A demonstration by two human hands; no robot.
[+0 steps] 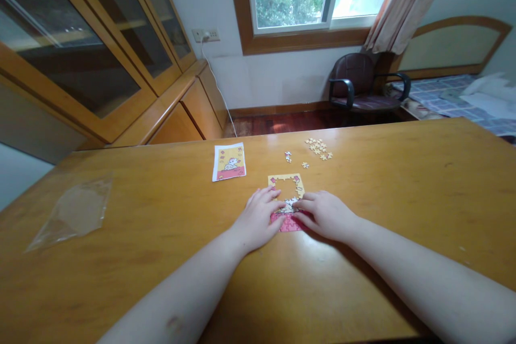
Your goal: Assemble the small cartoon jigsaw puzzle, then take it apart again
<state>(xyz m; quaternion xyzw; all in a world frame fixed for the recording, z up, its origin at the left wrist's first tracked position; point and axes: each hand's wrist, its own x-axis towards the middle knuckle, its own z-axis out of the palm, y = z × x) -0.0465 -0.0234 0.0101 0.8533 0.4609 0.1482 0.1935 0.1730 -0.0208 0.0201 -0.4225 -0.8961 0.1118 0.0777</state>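
Note:
A partly assembled jigsaw puzzle (287, 223) lies flat on the wooden table, with a pink lower part, some white pieces in the middle and a yellow border around an open gap. My left hand (260, 219) rests over its left edge, fingers stretched out and apart. From the other side, my right hand (325, 215) reaches onto the puzzle, its fingertips touching the white and pink area, thumb apart from the fingers. No loose piece shows in either hand. Beyond the puzzle are a small joined cluster of pieces (287, 157) and a single yellow piece (305, 165).
Several loose yellow pieces (318, 148) lie near the far edge. A printed reference picture (229, 162) is left of the puzzle, and a clear plastic bag (76, 207) lies far left. Past the table (403, 193) stand a chair (357, 83) and a glass-doored cabinet (161, 99).

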